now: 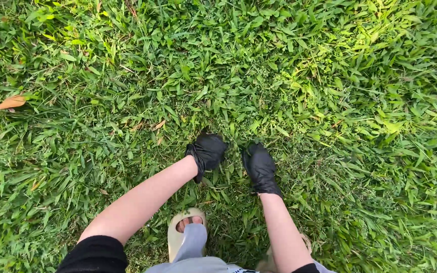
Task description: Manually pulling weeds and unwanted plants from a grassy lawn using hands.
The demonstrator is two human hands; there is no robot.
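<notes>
Fingers of your left hand [207, 151] are curled down into the grass [259, 76], the black glove bunched into a loose fist, but the blades hide the tips, so you cannot tell whether a tuft is actually pinched. Your right hand [260, 168] sits just beside it at about three o'clock, fingers bent and pressed down into the same patch; whether they grip anything is also hidden. Both hands meet at the darker, thinner spot of lawn just below the frame's centre, and that spot is where the work lies.

Judging from this, you are at the grasping stage of pulling something low out of the turf. The next move would call for a firm pinch close to the ground and a straight upward pull.

Outward from the hands: your bare forearms run back toward six o'clock, a beige sandal [188, 233] stands beneath them, touching the grass. A dry orange leaf [10, 103] lies well apart at nine o'clock.
</notes>
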